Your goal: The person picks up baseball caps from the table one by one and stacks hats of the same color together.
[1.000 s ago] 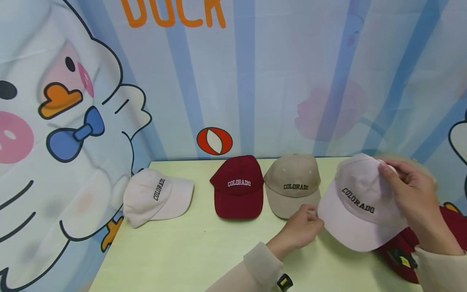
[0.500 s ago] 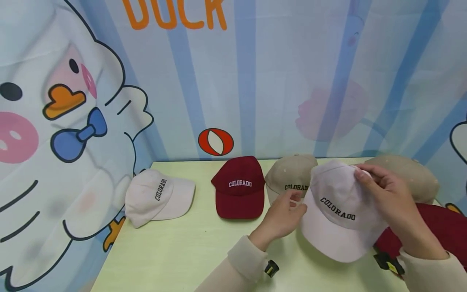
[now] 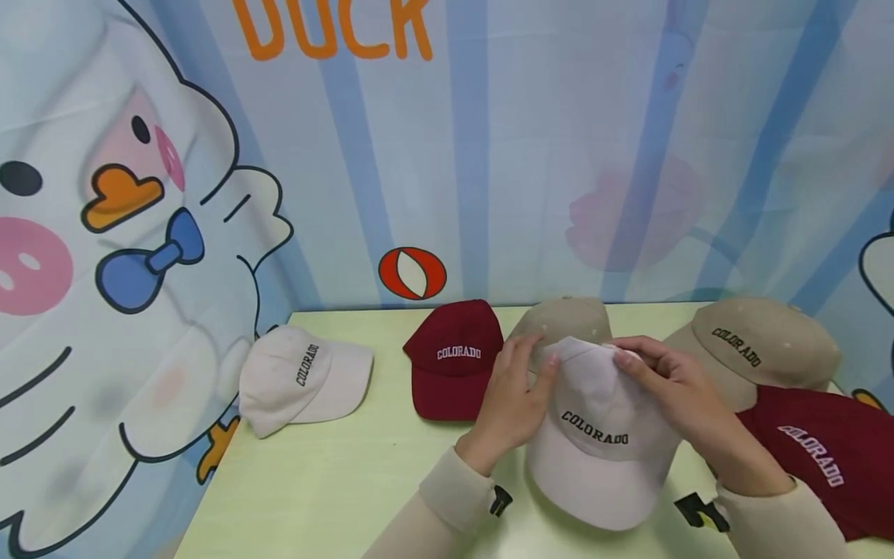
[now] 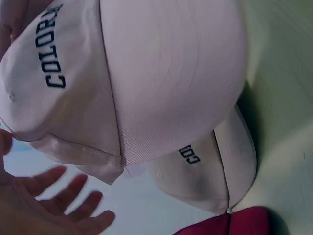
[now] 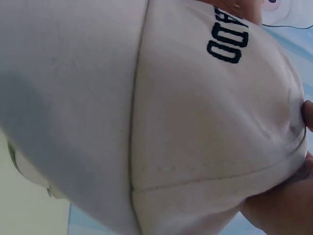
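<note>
A white cap (image 3: pixel 608 427) lettered COLORADO is held over the table, its brim toward me. My right hand (image 3: pixel 687 400) pinches the top of its crown between thumb and fingers. On the cap's left side is my left hand (image 3: pixel 513 396), fingers spread and its thumb at the crown. The left wrist view shows those fingers (image 4: pixel 73 200) loosely extended beside the cap. Behind the held cap, a beige cap (image 3: pixel 559 322) is partly hidden. A dark red cap (image 3: pixel 457 357) stands just left of that one.
Another white cap (image 3: pixel 303 376) lies at the table's left, brim to the right. At the right are a second beige cap (image 3: pixel 775 341) and a second dark red cap (image 3: pixel 824 458). A printed cloth backdrop (image 3: pixel 517 155) rises behind the pale table (image 3: pixel 335 489).
The white cap has moved left and toward me in my right hand, now in front of the middle beige cap. My left hand has shifted left and its fingers have spread beside the crown.
</note>
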`<state>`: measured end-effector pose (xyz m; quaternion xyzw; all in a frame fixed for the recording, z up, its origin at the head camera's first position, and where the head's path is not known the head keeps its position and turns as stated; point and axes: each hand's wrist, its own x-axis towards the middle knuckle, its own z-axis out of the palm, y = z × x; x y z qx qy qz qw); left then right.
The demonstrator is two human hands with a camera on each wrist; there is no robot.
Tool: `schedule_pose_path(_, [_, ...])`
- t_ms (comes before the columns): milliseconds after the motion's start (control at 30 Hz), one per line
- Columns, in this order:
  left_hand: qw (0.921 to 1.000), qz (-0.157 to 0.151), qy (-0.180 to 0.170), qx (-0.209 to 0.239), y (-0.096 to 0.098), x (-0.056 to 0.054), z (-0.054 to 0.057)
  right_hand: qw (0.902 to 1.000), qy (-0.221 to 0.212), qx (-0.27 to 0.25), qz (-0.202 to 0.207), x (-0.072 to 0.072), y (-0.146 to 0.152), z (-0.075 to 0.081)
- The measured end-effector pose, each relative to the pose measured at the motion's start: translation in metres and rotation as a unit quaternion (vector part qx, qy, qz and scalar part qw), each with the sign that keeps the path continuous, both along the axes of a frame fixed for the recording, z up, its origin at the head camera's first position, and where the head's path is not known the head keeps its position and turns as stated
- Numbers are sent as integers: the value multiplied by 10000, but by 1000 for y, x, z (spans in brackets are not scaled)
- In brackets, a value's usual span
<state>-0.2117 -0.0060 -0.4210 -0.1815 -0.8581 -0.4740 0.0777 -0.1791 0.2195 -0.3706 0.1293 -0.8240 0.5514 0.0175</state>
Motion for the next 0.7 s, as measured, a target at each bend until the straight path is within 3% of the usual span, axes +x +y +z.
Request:
schedule_pose_path(100, [9990,-284,285,194,-9,-4,-1,9992,-71,-206,344,-3,-9,-6])
schedule_pose_path(367, [9932,-941,430,535,-29,-14,-9,9919,-356,-620,1048,-13,-27,-23])
schedule_pose_path(533, [9899,-1280,63,610,-37,-17,-12,9903,-602,-655,1064,-19,-33,-30])
schedule_pose_path(700, [9876,-1373,-470,599,-45,-21,-17,9909,-726,-584,975,-24,-37,-39])
